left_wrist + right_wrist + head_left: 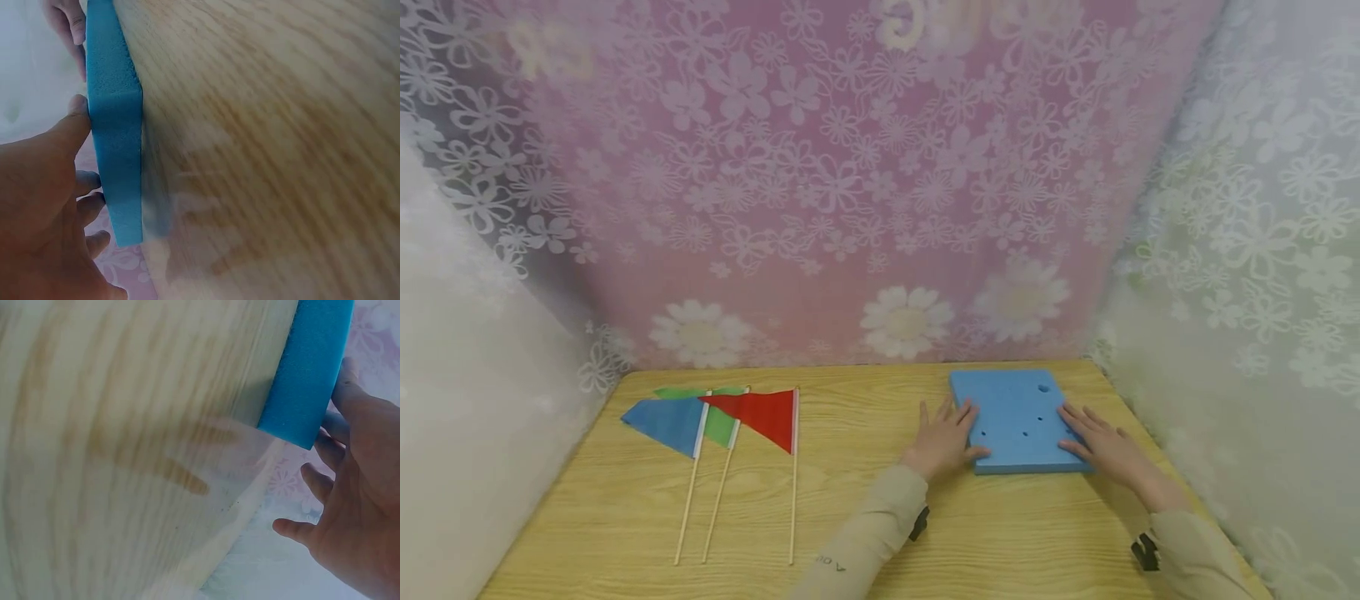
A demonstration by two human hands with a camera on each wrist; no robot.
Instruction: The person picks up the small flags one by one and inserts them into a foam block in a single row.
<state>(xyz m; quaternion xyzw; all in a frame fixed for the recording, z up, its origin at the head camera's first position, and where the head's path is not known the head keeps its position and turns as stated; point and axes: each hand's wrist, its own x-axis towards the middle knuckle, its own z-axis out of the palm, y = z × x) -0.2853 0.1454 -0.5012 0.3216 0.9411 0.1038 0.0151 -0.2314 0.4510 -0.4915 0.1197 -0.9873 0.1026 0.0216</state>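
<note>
A thick blue foam board (1011,408) with several small round holes in its top lies flat on the right half of the table. My left hand (942,442) rests on its left edge, fingers spread and thumb near the front corner. Over the right edge lie the fingers of my right hand (1108,446), loosely extended. In the left wrist view, the left thumb and fingertips touch the upper face of the foam board (119,150), whose side stands close to the tabletop. The right wrist view shows the right hand (362,475) at the board's corner, some fingers extending past it.
To the left on the wooden table (865,517) lie three small flags on thin sticks: a blue flag (666,423), a green flag (721,427) and a red flag (767,415). Flower-patterned curtains (850,183) enclose the table at the back and both sides.
</note>
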